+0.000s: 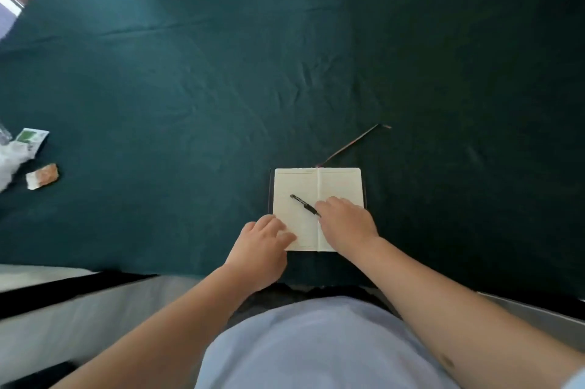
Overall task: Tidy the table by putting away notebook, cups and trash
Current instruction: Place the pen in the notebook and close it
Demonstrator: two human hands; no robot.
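An open notebook (pixel 296 182) with blank cream pages lies on the dark green tablecloth (pixel 221 72) near the table's front edge. Its ribbon bookmark (pixel 354 143) trails off toward the far right. A black pen (pixel 304 204) rests diagonally across the left page. My right hand (pixel 346 222) lies on the right page, its fingertips touching the pen's near end. My left hand (pixel 264 241) presses flat on the lower left corner of the left page, fingers spread. Neither hand grips anything.
At the far left edge lie scraps of trash: a green and white packet (pixel 31 138), an orange and white wrapper (pixel 42 177) and crumpled white paper (pixel 9 163). A clear object (pixel 4 132) is cut off by the frame there.
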